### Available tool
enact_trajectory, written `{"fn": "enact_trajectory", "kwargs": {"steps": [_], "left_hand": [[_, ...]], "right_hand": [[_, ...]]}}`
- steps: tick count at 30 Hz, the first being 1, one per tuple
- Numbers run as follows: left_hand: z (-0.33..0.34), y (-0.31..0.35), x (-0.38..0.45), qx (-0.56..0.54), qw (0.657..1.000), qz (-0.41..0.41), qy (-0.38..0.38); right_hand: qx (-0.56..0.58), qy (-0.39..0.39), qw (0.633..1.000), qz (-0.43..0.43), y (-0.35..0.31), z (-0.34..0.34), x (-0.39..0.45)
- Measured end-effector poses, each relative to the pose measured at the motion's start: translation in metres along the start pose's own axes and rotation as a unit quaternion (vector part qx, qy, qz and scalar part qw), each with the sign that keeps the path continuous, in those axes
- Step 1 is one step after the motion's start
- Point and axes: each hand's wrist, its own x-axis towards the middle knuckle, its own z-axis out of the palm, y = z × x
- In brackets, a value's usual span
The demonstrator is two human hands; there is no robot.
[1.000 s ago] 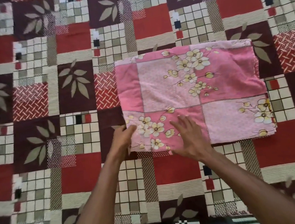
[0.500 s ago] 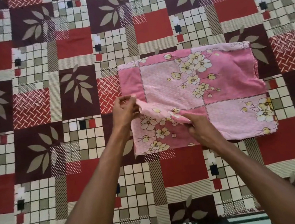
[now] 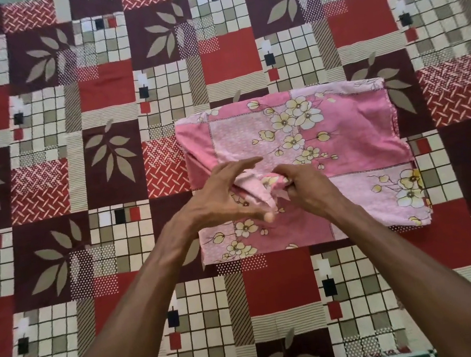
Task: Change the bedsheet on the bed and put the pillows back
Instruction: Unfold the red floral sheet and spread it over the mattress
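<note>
Folded pink sheet lies on the patchwork-covered bed, long axis 9-to-3 | right hand pinches its lifted top layer | left hand spread, just at 9 o'clock of that bunch, touching | unfold next, I reckon.

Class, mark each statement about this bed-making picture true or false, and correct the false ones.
1. The folded pink sheet lies on the patchwork bedsheet. True.
2. The right hand pinches a pink fold. True.
3. The pink sheet is spread over the whole bed. False: it is folded and covers only part.
4. The left hand is a closed fist. False: its fingers are extended.
5. Pillows lie beside the sheet. False: none are visible.
</note>
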Motion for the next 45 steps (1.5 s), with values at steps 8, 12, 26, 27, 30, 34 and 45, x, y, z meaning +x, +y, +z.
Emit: {"fn": "enact_trajectory", "kwargs": {"steps": [8, 12, 26, 27, 30, 34, 45], "left_hand": [[-0.024, -0.01, 0.03, -0.027, 0.947, -0.09, 0.307], [-0.062, -0.022, 0.048, -0.198, 0.909, -0.159, 0.33], [-0.177, -0.021, 0.163, -0.272, 0.805, -0.151, 0.506], [-0.181, -0.024, 0.167, -0.27, 0.797, -0.152, 0.518], [-0.177, -0.035, 0.17, -0.242, 0.798, -0.149, 0.532], [-0.124, -0.063, 0.162, -0.152, 0.84, -0.213, 0.475], [-0.106, -0.106, 0.186, -0.092, 0.868, -0.267, 0.408]], "right_hand": [[-0.05, 0.005, 0.999, 0.0, 0.007, -0.034, 0.032], [-0.094, -0.021, 0.992, 0.079, 0.054, -0.072, 0.036], [-0.215, 0.379, 0.9, -0.034, 0.027, -0.197, 0.176], [-0.224, 0.397, 0.889, -0.035, 0.028, -0.195, 0.183], [-0.2, 0.362, 0.91, -0.022, 0.039, -0.182, 0.19], [-0.175, 0.221, 0.956, 0.077, 0.081, -0.136, 0.166], [-0.196, 0.174, 0.96, 0.094, 0.139, -0.141, 0.21]]}}
